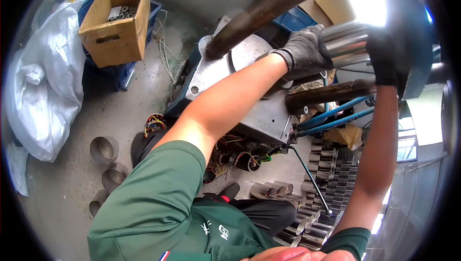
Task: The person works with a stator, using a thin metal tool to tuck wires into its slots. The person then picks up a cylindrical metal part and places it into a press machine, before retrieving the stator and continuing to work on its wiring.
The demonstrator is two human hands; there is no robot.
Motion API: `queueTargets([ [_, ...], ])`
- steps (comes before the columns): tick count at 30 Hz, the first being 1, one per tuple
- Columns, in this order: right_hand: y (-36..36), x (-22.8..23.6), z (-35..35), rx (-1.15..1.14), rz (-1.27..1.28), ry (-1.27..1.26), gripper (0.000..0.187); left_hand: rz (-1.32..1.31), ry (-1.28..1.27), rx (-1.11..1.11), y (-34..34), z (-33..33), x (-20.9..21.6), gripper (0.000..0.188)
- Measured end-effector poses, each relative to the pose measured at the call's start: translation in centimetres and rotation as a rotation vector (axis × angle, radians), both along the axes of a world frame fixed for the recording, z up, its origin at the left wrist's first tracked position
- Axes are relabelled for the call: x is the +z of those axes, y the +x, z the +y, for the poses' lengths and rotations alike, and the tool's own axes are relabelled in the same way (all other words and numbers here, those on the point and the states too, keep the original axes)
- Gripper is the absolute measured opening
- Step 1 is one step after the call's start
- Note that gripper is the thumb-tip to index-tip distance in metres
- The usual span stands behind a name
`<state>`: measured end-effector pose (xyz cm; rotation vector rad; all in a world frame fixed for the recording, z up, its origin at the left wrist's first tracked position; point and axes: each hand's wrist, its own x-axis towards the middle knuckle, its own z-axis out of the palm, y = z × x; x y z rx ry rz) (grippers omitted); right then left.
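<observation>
Dark grey cloth covers the left hand [305,48], a glove at about half past one, with its fingers bent around the near end of a shiny, round, silver metal tube [346,44]. The tube sits at two o'clock, between the two hands. The right hand [388,55], in a black glove, is at two o'clock too, up against the tube's other end; it is in deep shade, so I cannot tell how far its fingers are closed. Just past it is a big dark blue machine part [422,40]. A thick, dark, round metal bar [276,13] slants by at one o'clock, and a second brown-black bar [331,93] runs below the tube. Under the left arm is a grey metal machine block [266,117]. Thin bright blue hoses [336,113] poke out at three o'clock. At four o'clock, a thin black rod [311,178] leans near rows of short silver tubes [331,169] on the floor. A dark ring with coloured wires [247,161] is near six o'clock. At eight o'clock, three grey metal rings [104,149] stand in a line. A big white plastic bag [45,88] slumps at nine, and an open brown cardboard box [117,37] with small metal bits inside is at ten.
</observation>
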<state>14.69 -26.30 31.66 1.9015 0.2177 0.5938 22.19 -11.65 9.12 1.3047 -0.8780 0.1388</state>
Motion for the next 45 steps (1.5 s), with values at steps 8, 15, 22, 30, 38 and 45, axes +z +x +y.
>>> queueTargets([
  [8,-11.0,-5.5,6.4,0.458,-0.019,0.425,0.038,0.019,0.004,0.02,-0.1,-0.4,-1.4,0.086],
  [15,-38.4,-12.2,1.7,-0.542,0.632,0.962,0.045,0.014,0.222,0.12,0.3,0.4,-2.5,0.119],
  [22,-50.6,-18.2,3.6,-0.769,0.479,1.972,0.055,0.005,0.446,0.197,-3.0,5.0,-3.1,0.092],
  [30,-53.3,-24.7,7.3,-0.696,0.363,1.642,0.021,-0.03,0.665,0.242,-8.6,9.8,-10.9,0.077],
  [38,-53.0,-24.9,8.3,-0.612,0.128,1.787,0.021,-0.136,0.719,0.172,-8.7,9.8,-11.5,0.071],
  [45,-53.7,-25.6,7.3,-0.67,0.13,1.836,0.02,-0.237,0.739,0.104,-9.7,8.3,-10.9,0.077],
])
